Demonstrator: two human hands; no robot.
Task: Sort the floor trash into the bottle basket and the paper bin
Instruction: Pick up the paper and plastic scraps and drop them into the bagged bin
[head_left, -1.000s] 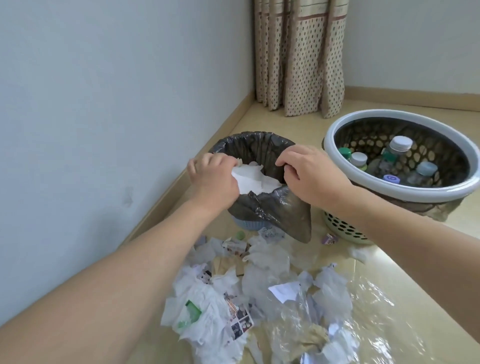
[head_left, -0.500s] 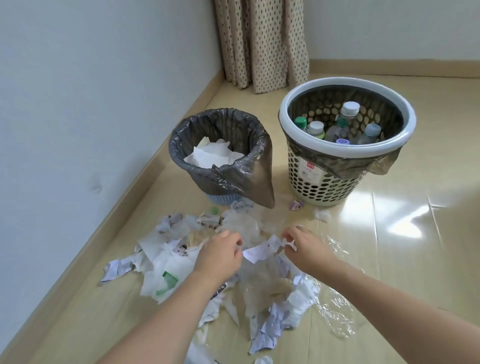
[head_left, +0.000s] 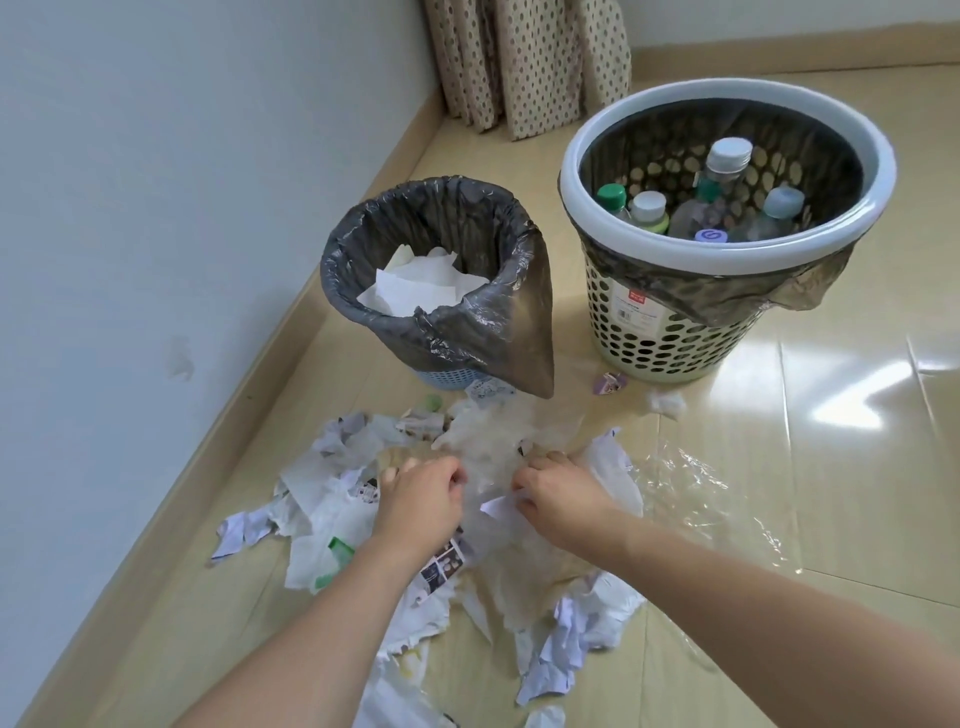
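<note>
Two containers far side: paper bin (head_left: 441, 332), dark crinkled liner, white sheets inside; bottle basket (head_left: 670, 343) right of it, perforated cream plastic, white rim, five capped bottles (head_left: 719, 192) inside. Floor trash (head_left: 332, 499) near side: crumpled white paper scraps, printed bits, clear plastic film (head_left: 696, 483) right. Two hands down in pile, close together. Left hand (head_left: 423, 499) fingers curled into scraps; right hand (head_left: 563, 496) pinching small white paper piece (head_left: 496, 506) between them.
</note>
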